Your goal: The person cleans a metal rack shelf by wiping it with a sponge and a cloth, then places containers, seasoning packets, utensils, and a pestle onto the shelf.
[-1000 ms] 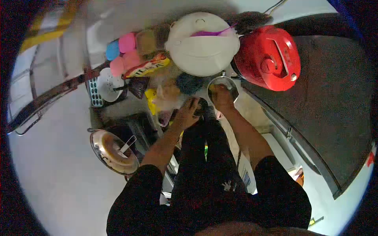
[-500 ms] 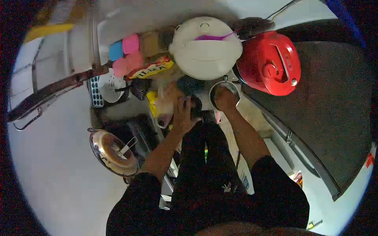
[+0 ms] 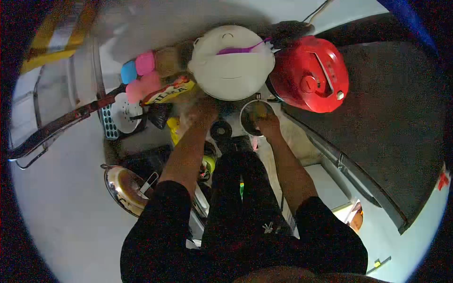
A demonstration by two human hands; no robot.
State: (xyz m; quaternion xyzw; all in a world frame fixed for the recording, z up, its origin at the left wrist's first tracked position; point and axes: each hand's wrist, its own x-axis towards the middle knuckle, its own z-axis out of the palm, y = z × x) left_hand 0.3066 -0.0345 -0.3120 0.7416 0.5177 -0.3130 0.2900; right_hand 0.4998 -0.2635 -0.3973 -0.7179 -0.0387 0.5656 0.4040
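My right hand (image 3: 269, 125) reaches over the near right rim of a round bowl or pan (image 3: 242, 118), fingers curled inside it. A small yellowish patch shows at the fingertips; what it is I cannot make out. My left hand (image 3: 203, 112) is dim and smeared, beside the yellow-and-red packet (image 3: 171, 92) and a yellow bag (image 3: 174, 129). Whether it holds anything is hidden. Between the two arms lies a black round piece (image 3: 221, 131) with a hole in its middle, apart from both hands.
Behind the hands stand a large cream lidded container (image 3: 231, 70) with a purple utensil (image 3: 236, 50) on top, and a red appliance (image 3: 311, 75). Pink and blue containers (image 3: 145, 63), a white perforated bowl (image 3: 126, 113) and a wok (image 3: 120, 186) are at left. A dark surface (image 3: 391, 108) extends right.
My left hand has moved from beside the black round piece, away and to the left, toward the packets. My right hand has shifted slightly nearer within the bowl. The view has moved a little.
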